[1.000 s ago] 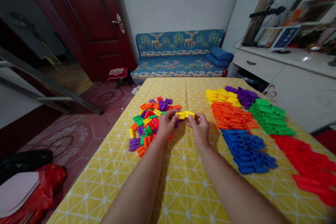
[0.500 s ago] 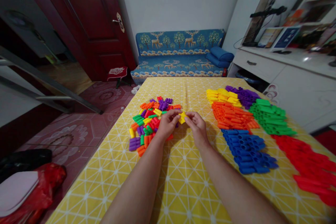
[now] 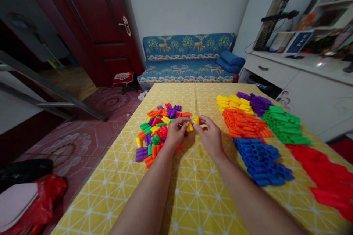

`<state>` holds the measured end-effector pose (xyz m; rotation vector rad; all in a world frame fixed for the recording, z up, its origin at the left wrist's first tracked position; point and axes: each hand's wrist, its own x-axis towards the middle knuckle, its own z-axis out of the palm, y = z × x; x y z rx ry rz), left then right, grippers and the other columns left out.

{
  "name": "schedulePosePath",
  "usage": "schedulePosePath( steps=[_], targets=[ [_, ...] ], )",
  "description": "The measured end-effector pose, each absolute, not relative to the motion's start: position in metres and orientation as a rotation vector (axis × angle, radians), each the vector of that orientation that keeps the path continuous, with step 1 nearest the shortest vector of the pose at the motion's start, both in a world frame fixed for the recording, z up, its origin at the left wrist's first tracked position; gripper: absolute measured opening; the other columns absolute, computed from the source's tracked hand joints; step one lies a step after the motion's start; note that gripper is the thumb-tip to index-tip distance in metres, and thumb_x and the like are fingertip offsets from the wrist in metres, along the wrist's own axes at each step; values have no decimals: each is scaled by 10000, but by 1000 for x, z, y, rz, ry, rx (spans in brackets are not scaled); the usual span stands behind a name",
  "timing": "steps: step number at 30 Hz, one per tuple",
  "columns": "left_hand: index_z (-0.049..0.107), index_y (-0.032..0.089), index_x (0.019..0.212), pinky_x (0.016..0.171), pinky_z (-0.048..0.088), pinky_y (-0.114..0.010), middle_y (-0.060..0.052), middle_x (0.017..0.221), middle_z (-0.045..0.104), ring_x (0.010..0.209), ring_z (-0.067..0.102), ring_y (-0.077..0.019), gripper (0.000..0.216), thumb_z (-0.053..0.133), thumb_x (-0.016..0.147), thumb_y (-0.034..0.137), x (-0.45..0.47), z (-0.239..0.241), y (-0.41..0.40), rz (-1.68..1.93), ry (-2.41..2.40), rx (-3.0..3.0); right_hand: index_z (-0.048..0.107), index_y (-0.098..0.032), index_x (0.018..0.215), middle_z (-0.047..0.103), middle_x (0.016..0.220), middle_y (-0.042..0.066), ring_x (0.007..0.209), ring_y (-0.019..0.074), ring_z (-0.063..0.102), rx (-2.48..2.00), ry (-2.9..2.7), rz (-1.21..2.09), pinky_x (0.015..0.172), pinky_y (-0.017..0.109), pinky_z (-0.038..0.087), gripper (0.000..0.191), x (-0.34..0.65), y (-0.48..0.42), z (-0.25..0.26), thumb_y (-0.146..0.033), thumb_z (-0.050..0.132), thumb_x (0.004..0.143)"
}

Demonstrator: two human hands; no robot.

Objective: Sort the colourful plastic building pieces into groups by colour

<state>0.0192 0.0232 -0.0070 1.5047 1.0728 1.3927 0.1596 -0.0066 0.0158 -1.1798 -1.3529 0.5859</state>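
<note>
Near the middle of the bench [image 3: 193,198], both hands meet just right of the mixed pile [image 3: 156,130] of coloured plastic tubes. The left hand [image 3: 174,135] pinches a yellow tube [image 3: 189,127] at its fingertips; the right hand [image 3: 211,136] pinches a second yellow tube [image 3: 196,120], the two pieces close together. Toward the right edge lie sorted rows: yellow [image 3: 233,102], purple [image 3: 257,102], orange [image 3: 242,123], green [image 3: 284,125], blue [image 3: 260,156] and red [image 3: 325,176].
</note>
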Motion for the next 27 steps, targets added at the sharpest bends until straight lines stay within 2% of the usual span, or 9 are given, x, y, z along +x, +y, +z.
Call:
schedulePosePath(
  steps=[5,8,13,16,20,27],
  targets=[
    [738,160,944,714,514,-265,-79,964,742,797,665,-174,174,638,806,193,19,-7,25,1411,1118,1558,661,-200,1100,707,1017,69,917,217,653,-1233,-1503,145,755,338,511,359,227,69,74,-278,667,750],
    [736,162,948,711,513,-265,-77,968,742,788,664,-173,175,638,805,181,20,-6,24,1404,1128,1542,685,-169,1026,710,950,78,873,232,646,-1547,-1596,29,809,379,498,337,283,134,83,-200,697,691],
    [743,167,940,714,513,-267,-75,955,738,812,664,-184,165,645,808,185,20,-4,24,1399,1140,1525,714,-157,983,696,980,122,892,257,610,-2007,-1767,3,809,389,449,299,335,193,70,-153,703,684],
    [749,172,938,691,508,-266,-71,933,736,789,660,-185,164,649,809,190,20,-5,24,1398,1159,1531,716,-135,939,685,986,163,885,250,581,-2010,-1840,39,803,381,410,228,340,204,58,-142,663,718],
    [750,179,939,761,513,-287,-77,966,736,879,668,-208,160,645,818,188,19,-6,24,1393,1153,1565,711,-116,856,679,951,190,866,231,559,-1981,-1884,90,815,371,383,156,336,213,46,-172,583,787],
    [742,176,966,764,517,-293,-79,976,737,870,672,-205,178,637,825,205,20,-8,26,1383,1165,1556,730,-117,918,680,1068,197,931,247,585,-1974,-1865,147,854,398,396,266,331,207,44,-85,511,771]
  ],
)
